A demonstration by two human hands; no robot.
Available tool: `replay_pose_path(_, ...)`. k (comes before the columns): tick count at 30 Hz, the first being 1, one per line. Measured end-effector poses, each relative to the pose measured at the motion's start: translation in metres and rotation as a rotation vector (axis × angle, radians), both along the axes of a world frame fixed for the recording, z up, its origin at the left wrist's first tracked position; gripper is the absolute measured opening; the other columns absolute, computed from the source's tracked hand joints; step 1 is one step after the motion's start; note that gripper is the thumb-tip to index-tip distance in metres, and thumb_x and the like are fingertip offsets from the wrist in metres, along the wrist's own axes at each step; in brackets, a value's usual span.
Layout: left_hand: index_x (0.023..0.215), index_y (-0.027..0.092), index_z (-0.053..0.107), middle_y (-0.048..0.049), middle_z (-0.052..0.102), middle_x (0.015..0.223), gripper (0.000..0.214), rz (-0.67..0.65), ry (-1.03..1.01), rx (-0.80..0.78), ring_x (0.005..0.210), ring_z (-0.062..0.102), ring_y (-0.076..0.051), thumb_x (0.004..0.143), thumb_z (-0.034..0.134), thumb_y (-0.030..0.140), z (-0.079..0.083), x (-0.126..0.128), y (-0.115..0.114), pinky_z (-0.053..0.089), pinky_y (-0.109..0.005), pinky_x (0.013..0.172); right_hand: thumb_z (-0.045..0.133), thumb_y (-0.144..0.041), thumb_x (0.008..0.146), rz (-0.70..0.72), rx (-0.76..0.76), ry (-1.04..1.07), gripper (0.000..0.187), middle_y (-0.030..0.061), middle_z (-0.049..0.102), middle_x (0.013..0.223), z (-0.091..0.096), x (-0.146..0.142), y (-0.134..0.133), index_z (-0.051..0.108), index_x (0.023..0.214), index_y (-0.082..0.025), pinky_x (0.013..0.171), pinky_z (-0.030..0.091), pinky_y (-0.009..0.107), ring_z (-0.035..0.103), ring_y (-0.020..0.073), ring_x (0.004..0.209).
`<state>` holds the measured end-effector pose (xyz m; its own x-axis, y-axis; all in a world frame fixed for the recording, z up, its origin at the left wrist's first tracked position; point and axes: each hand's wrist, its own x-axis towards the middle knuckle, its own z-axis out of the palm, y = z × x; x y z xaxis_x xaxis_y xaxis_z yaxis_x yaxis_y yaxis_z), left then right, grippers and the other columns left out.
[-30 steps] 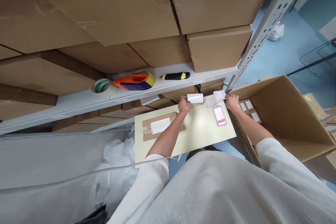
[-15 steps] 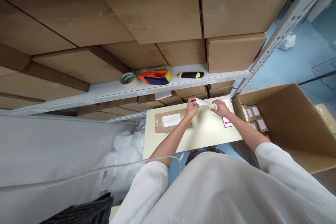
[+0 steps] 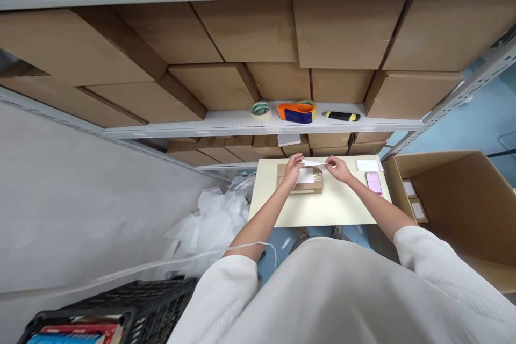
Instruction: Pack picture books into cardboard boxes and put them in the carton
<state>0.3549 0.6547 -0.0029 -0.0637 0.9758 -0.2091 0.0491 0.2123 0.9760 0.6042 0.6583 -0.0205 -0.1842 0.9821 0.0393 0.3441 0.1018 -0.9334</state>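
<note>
A small white paper label (image 3: 312, 163) is stretched between my two hands, above the far side of a flat cardboard box (image 3: 308, 190). My left hand (image 3: 294, 167) pinches the label's left end, and my right hand (image 3: 337, 168) pinches the right end. Clear tape and another white label (image 3: 305, 176) show on the box's top. The box lies on a pale yellow table (image 3: 334, 209); my left hand and wrist cover part of its left side. Right of my right hand lie a phone (image 3: 373, 183) with a pink screen and a white paper pad or stack (image 3: 367, 165).
Behind the table, a shelf (image 3: 226, 121) carries cardboard boxes, a tape roll (image 3: 261, 111), an orange-and-blue tape dispenser (image 3: 296, 113) and a yellow-black cutter (image 3: 342, 116). A large open carton (image 3: 451, 193) stands right. White wrapping (image 3: 217, 215) and a black crate (image 3: 157, 306) are left.
Both hands have moved from the table right of the box to above the box, with the white label between them. The camera view has turned left and levelled.
</note>
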Motion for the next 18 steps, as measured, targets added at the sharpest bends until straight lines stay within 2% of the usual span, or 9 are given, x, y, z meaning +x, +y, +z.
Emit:
replay_pose_path(2,0.127,0.025,0.068,-0.0096,0.078,0.127,0.037,0.007,0.008,-0.013,0.130,0.067,-0.028,0.090,0.066,0.029,0.003,-0.022,-0.005,0.051,-0.046,0.113,0.064,-0.047,0.085,-0.025,-0.069,0.055,0.022,0.0003,0.067,0.084,0.005,-0.020,0.001,0.061,0.088,-0.025,0.081,0.051,0.036,0.062,0.0201,0.080)
replay_pose_path(4,0.126,0.025,0.068,-0.0084,0.079,0.119,0.035,0.013,0.013,-0.030,0.125,0.070,-0.027,0.092,0.065,0.031,0.003,-0.040,-0.009,0.053,-0.044,0.109,0.065,-0.051,0.082,-0.054,-0.119,0.076,0.027,-0.0016,0.063,0.079,0.008,-0.035,0.002,0.060,0.088,-0.025,0.074,0.049,0.034,0.058,0.0187,0.074)
replay_pose_path(9,0.131,0.021,0.064,-0.0045,0.078,0.099,0.050,-0.068,0.032,-0.007,0.099,0.074,-0.022,0.081,0.073,0.021,-0.004,-0.072,-0.014,0.057,-0.038,0.097,0.067,-0.052,0.079,-0.097,-0.161,0.028,0.031,-0.0044,0.057,0.073,0.011,-0.059,-0.003,0.061,0.092,-0.024,0.069,0.045,0.031,0.052,0.0168,0.069)
replay_pose_path(13,0.126,0.021,0.067,0.0002,0.075,0.083,0.040,-0.092,0.143,0.020,0.088,0.073,-0.020,0.087,0.072,0.021,-0.009,-0.082,-0.015,0.055,-0.038,0.099,0.066,-0.049,0.079,-0.120,-0.182,-0.018,0.032,-0.0054,0.056,0.074,0.011,-0.072,-0.009,0.064,0.099,-0.024,0.070,0.046,0.031,0.053,0.0167,0.070)
replay_pose_path(18,0.124,0.026,0.067,-0.0001,0.078,0.090,0.035,-0.157,0.447,-0.041,0.096,0.075,-0.024,0.090,0.072,0.020,-0.013,-0.083,-0.022,0.053,-0.038,0.097,0.065,-0.038,0.078,-0.271,-0.219,-0.143,0.038,-0.0077,0.057,0.072,0.007,-0.086,-0.012,0.059,0.113,-0.026,0.075,0.049,0.033,0.059,0.0191,0.073)
